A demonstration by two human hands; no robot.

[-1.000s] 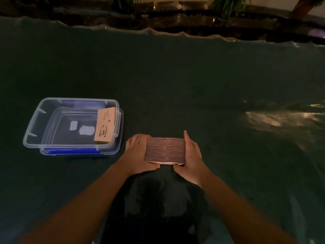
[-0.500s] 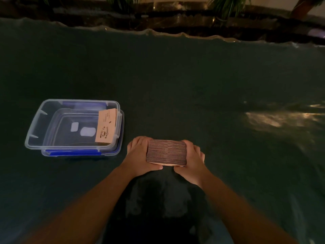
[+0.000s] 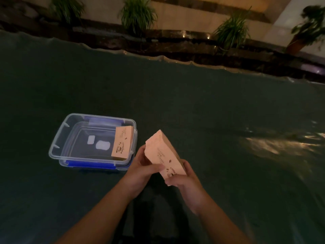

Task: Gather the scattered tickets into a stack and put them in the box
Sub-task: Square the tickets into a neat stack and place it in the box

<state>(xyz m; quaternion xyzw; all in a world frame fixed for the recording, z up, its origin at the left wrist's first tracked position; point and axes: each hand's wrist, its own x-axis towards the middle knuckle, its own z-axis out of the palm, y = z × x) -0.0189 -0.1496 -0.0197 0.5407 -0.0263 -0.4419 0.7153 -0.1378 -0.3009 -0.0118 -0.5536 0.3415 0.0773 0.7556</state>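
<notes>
I hold a thick stack of pale orange tickets (image 3: 163, 154) tilted in the air, printed face toward me, just right of the box. My left hand (image 3: 144, 166) grips its left side with the thumb across the face. My right hand (image 3: 182, 178) clasps its lower end. The clear plastic box (image 3: 58, 138) sits on its blue-edged lid on the dark green cloth, left of my hands. Inside it, a smaller stack of tickets (image 3: 122, 142) leans against the right wall.
The dark green cloth (image 3: 193, 106) covers the whole table, with a bright reflection (image 3: 269, 145) at the right. Beyond its wavy far edge runs a dark ledge with potted plants (image 3: 137, 14). Two white labels (image 3: 102, 144) show through the box floor.
The stack was standing on edge on the cloth, squared between both hands. Now it is lifted and turned face up, tilted toward the box. The camera view has also tipped upward.
</notes>
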